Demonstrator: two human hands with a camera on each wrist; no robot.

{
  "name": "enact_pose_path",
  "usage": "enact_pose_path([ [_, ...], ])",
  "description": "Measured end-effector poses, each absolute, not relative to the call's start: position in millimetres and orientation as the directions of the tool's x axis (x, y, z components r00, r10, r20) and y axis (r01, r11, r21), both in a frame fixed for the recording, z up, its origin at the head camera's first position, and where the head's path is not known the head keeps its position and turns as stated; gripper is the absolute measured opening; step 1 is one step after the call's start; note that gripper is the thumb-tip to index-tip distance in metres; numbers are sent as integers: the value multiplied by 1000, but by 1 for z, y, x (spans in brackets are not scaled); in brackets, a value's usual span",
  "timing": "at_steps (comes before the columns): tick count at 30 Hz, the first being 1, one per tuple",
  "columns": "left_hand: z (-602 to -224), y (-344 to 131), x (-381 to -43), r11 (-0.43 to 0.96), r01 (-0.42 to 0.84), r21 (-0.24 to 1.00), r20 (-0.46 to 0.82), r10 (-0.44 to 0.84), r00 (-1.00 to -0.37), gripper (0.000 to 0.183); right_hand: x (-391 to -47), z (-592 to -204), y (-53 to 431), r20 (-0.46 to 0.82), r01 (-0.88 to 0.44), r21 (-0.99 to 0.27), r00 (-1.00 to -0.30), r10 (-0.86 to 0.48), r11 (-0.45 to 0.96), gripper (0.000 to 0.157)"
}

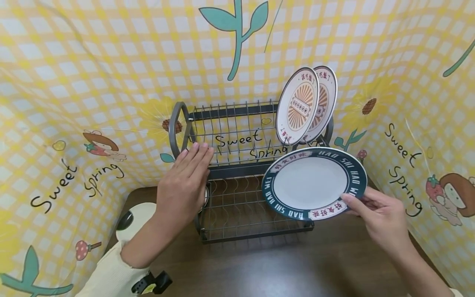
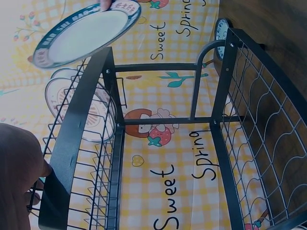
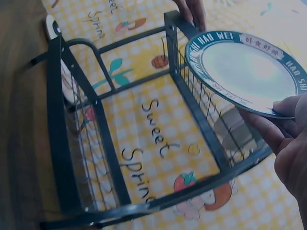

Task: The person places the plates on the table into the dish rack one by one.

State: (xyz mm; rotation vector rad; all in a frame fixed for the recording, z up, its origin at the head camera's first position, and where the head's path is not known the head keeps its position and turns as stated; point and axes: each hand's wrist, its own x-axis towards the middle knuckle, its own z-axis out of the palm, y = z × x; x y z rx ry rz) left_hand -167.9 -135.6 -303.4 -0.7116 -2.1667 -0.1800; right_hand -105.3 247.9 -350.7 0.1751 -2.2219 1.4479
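Note:
My right hand (image 1: 386,218) holds a white plate with a dark green lettered rim (image 1: 309,183), thumb on its upper face and fingers beneath. The plate is tilted in front of the upper tier of a dark metal dish rack (image 1: 237,171). Two white plates with orange sunburst prints, a front one (image 1: 297,107) and a rear one (image 1: 326,103), stand upright at the upper tier's right end. My left hand (image 1: 183,181) grips the upper front rail near its left end; its thumb is hidden in the head view.
Left of the rack sits a white rounded item with a black spot (image 1: 135,220). A small round patterned piece (image 2: 221,38) shows beyond the rack's far end. Yellow checked cloth (image 1: 111,74) surrounds the back and sides, and brown tabletop (image 1: 252,264) lies in front.

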Motion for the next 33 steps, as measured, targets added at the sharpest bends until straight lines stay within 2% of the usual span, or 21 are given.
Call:
enact_pose_path([
  [3,-303,-136,-168,830,546,-114,754,430,-497,49,-104,-346,240,503,-393,-802,-850,154,450,24],
  [7,-303,-135,-167,829,547,-114,755,430,-494,49,-104,-338,229,589,-501,-775,-793,155,385,26],
  [11,-303,-136,-168,831,544,-117,754,430,-496,49,-107,-330,218,700,-672,-713,-695,163,199,27],
  [15,-303,-136,-167,833,541,-116,752,430,-500,48,-110,-318,204,788,-792,-606,-586,189,71,24],
  [21,-303,-136,-167,834,540,-114,754,426,-500,46,-112,-293,185,835,-864,-501,-470,287,43,22],
  [28,-303,-136,-168,835,537,-118,753,428,-500,44,-114,-264,169,788,-869,-494,-434,437,28,23],
  [33,-303,-136,-167,836,535,-122,750,431,-502,43,-122,-246,158,789,-863,-482,-352,503,152,21],
])
